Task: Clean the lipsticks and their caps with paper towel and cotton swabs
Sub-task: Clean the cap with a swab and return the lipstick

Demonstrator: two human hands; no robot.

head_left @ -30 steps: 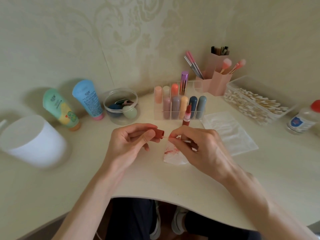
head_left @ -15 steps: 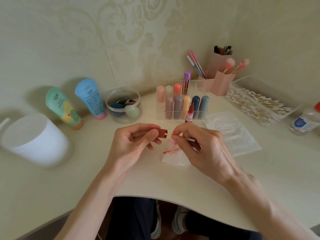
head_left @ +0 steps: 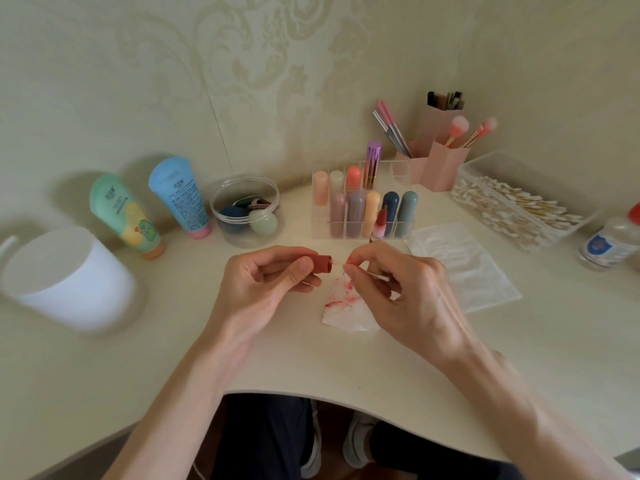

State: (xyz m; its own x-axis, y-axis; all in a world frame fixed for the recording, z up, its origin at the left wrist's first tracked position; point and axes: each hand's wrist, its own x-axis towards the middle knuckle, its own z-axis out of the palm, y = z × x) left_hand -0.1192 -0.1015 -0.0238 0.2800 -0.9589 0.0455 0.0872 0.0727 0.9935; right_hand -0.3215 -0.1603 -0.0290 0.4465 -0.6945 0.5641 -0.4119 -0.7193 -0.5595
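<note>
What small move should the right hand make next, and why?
Probably push the cotton swab into the red cap and twist: the left hand holds the cap's opening toward the right hand, which pinches the swab with its tip at the mouth.

Home vanity corner: wallpaper point(head_left: 270, 64), lipstick organizer point(head_left: 360, 209), brush holders point(head_left: 440, 161).

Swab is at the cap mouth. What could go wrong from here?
1. The uncapped lipstick stands upright just behind the right hand; a knuckle could topple it.
2. The cotton swab is thin; pushing hard into the red cap held by the left hand might bend or snap it.
</note>
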